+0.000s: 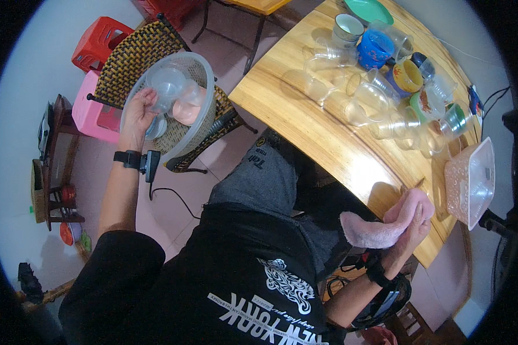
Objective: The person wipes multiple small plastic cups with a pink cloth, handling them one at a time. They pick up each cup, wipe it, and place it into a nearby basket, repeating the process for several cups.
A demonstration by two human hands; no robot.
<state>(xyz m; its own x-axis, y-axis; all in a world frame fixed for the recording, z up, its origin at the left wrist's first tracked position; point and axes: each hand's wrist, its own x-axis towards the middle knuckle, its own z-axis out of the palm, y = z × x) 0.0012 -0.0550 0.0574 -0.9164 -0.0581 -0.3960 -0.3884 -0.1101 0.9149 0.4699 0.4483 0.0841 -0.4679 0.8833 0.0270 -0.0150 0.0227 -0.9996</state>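
My left hand point(141, 107) reaches over the rim of a translucent plastic basket point(203, 116). Its fingers are closed at the edge of a clear plastic cup point(169, 84); their exact hold is partly hidden. Beneath and beside that cup lie a pink bowl-like piece point(187, 111) and another clear container point(157, 127). A pink cloth point(373, 230) is bunched in my right hand point(416, 226), by the near edge of the wooden table point(293, 108). One end of the cloth hangs past that edge.
The basket rests on a woven chair point(142, 56). Many clear plastic cups point(371, 101), a blue cup point(374, 49), a yellow bowl point(407, 75) and a green tray point(369, 10) crowd the table. A pink-white bin point(468, 185) stands at its right end. Plastic stools point(97, 43) are behind the chair.
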